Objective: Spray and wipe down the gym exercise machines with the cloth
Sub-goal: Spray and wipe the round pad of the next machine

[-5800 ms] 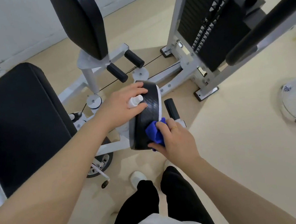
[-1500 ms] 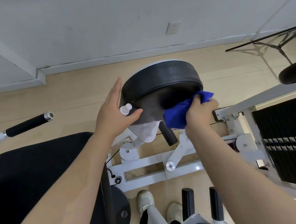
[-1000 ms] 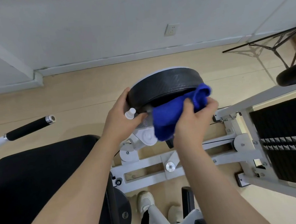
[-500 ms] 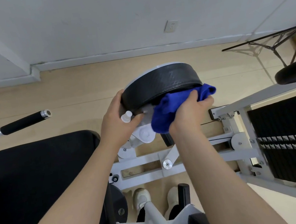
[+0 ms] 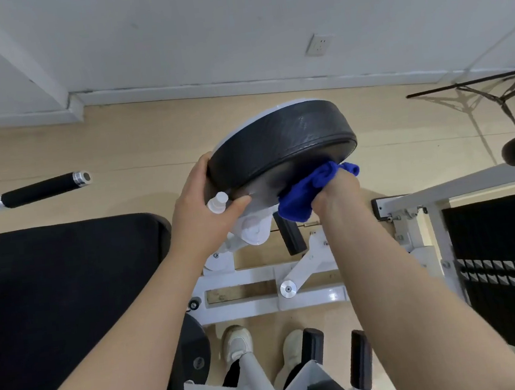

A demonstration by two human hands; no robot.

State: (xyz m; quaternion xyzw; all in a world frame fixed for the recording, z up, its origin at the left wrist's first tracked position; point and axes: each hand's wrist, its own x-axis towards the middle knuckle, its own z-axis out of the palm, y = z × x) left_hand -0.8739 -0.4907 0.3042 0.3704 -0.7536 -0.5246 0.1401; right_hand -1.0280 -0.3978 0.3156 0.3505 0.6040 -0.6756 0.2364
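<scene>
A round black pad with a white backing stands tilted on the white machine frame. My left hand grips the pad's left rim and also holds a small white spray bottle, of which only the cap shows between thumb and fingers. My right hand is closed on a blue cloth and presses it against the pad's lower right underside. Most of the bottle is hidden in my palm.
A large black seat pad fills the lower left, with a black handle grip above it. The weight stack stands at right. Black roller pegs and my shoes are below. A black stand is at the far right.
My right hand has slid the blue cloth along the pad's underside, from the middle toward the right edge. The pad has tilted slightly. My left hand stays on the left rim with the bottle.
</scene>
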